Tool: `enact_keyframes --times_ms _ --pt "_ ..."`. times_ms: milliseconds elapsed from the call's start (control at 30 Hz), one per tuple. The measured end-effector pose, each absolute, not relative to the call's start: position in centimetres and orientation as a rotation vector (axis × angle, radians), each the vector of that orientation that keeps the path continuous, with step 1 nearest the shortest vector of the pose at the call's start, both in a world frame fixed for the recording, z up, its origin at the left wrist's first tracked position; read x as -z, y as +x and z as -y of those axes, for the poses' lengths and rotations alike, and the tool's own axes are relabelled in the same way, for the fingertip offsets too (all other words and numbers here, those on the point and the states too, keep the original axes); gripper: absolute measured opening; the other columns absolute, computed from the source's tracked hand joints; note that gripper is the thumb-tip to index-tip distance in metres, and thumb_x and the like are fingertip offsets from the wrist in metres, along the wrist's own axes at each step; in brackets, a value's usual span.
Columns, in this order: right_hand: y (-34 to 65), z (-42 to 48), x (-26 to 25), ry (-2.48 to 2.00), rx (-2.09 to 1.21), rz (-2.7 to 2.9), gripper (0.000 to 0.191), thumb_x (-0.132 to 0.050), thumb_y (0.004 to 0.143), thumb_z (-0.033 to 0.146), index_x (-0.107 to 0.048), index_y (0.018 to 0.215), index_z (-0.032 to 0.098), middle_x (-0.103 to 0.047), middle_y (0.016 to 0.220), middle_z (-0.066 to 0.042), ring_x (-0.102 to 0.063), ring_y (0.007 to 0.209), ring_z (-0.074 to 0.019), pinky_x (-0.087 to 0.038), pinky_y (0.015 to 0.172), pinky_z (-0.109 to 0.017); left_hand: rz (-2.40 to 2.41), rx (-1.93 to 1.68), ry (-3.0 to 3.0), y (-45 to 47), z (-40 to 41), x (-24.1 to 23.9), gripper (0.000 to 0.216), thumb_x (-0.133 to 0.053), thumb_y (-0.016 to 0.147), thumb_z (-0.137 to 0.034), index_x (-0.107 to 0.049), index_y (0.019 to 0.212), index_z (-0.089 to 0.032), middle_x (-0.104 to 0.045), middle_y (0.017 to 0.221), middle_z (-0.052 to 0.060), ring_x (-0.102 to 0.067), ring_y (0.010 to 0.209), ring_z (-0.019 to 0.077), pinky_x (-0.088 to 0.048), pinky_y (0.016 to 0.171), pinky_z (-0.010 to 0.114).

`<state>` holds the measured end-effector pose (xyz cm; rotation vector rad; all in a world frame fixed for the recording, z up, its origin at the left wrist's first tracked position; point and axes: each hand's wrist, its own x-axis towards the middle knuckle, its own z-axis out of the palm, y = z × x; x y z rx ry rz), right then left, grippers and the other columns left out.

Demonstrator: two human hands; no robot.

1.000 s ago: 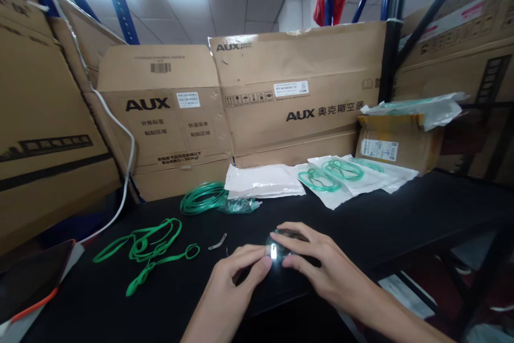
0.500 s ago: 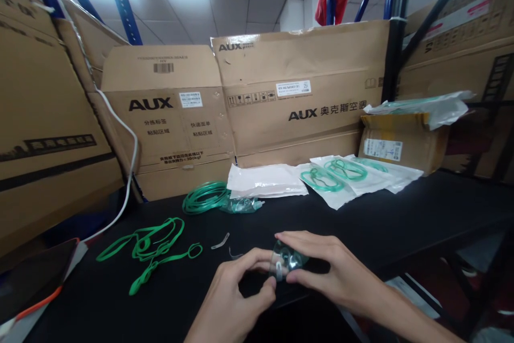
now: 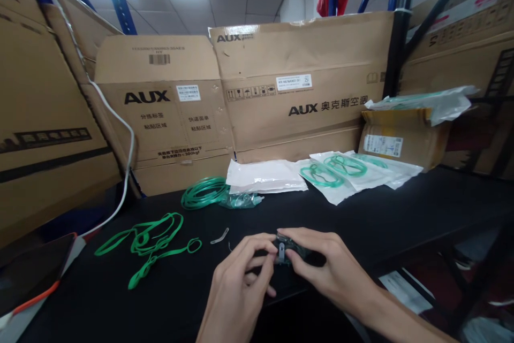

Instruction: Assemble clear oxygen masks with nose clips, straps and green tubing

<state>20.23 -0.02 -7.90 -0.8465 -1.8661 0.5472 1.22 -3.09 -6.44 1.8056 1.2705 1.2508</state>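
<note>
A small clear-green oxygen mask (image 3: 282,253) is between my hands near the front edge of the black table, with a pale metal nose clip (image 3: 281,251) on its near side. My right hand (image 3: 327,257) grips it from the right, thumb below and fingers on top. The fingertips of my left hand (image 3: 249,268) pinch its left edge beside the clip. My fingers hide much of the mask. A loose bent metal strip (image 3: 219,236) lies left of my hands. Beyond it are tangled green elastic straps (image 3: 155,241).
A coil of green tubing (image 3: 204,193) with a clear green mask (image 3: 241,200) lies behind. White packets (image 3: 267,176) and pouches with green tubing (image 3: 333,172) line the back. A small carton (image 3: 401,139) stands at right, a tablet (image 3: 36,273) at left.
My left fingers have closed in from a wider spread onto the mask's edge. The mask has turned, and the metal clip now stands out more upright. The view has shifted slightly.
</note>
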Motion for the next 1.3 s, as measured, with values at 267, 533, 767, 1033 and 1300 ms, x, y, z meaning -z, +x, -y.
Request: enact_keyframes --times_ms 267,533,767,1033,1300 --pt "20.3 0.2 7.0 -0.809 -0.549 1.913 0.034 -0.062 0.095 0.018 -0.076 0.125 0.026 -0.079 0.121 -0.006 -0.075 0.11 -0.0241 -0.059 0.1 -0.036 -1.295 -1.157 2.024 0.9 2.8 6.9 0.02 -0.062 0.097 -0.037 -0.08 0.098 -0.028 -0.066 0.132 0.004 -0.065 0.05 0.0063 -0.063 0.051 0.021" --pt "20.6 0.6 7.5 -0.744 -0.422 2.056 0.043 -0.057 0.099 0.014 -0.066 0.139 0.028 -0.075 0.125 -0.007 -0.073 0.108 -0.023 -0.059 0.097 -0.037 -1.327 -1.178 1.972 0.9 3.1 6.8 0.023 -0.062 0.097 -0.041 -0.08 0.092 -0.028 -0.062 0.129 0.004 -0.05 0.039 0.0008 -0.049 0.037 0.02" --pt "20.5 0.4 7.3 -0.785 -0.56 1.979 0.036 -0.056 0.101 0.02 -0.071 0.133 0.026 -0.075 0.126 -0.008 -0.074 0.111 -0.0227 -0.059 0.098 -0.033 -1.237 -1.209 2.314 0.9 3.1 7.0 0.019 -0.061 0.097 -0.025 -0.079 0.091 -0.027 -0.063 0.126 0.008 -0.069 0.101 0.0213 -0.06 0.066 0.022" --pt "22.8 -1.4 8.0 -1.038 -0.481 1.95 0.037 -0.063 0.099 0.039 -0.067 0.136 0.033 -0.072 0.134 -0.004 -0.068 0.124 -0.0293 -0.056 0.107 -0.046 -1.525 -1.162 2.449 0.2 2.6 7.5 0.019 -0.059 0.098 -0.025 -0.075 0.09 -0.027 -0.065 0.111 0.004 -0.068 0.086 0.0188 -0.056 0.066 0.025" --pt "22.3 -5.9 6.8 -1.03 -0.032 2.284 0.033 -0.061 0.101 0.04 -0.067 0.128 0.023 -0.06 0.137 -0.014 -0.064 0.12 -0.028 -0.055 0.1 -0.043 -1.943 -0.867 2.443 -4.2 1.1 6.1 0.029 -0.046 0.102 -0.032 -0.073 0.094 -0.027 -0.067 0.1 0.004 -0.071 0.092 0.0259 -0.055 0.075 0.036"
